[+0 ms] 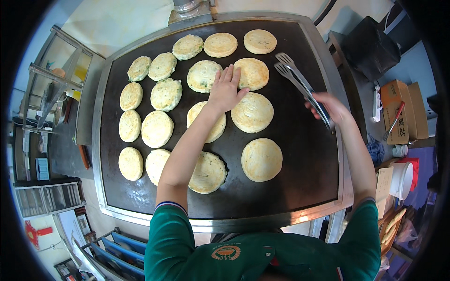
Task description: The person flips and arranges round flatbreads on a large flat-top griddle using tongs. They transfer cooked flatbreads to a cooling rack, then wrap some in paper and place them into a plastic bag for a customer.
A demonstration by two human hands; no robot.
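Round, pale, stuffed flatbreads lie in rough rows on a wide black griddle (304, 173) with a metal rim. My left hand (225, 91) reaches over the middle with fingers stretched out flat. Its fingertips overlap the edges of a green-flecked flatbread (200, 76) and a browner flatbread (255, 74); whether it presses on either I cannot tell. At the right, my right hand (330, 108) grips metal tongs (304, 86) near their back end. The slotted tips of the tongs stand slightly apart, beside the browner flatbread, with nothing between them. My left forearm partly covers several flatbreads.
A metal flue base (190, 16) stands behind the griddle. On the right are a black covered object (372, 47), a cardboard box (398, 110) and a white bucket (401, 180). A metal rack (61, 79) stands left, with blue shelving (119, 253) at lower left.
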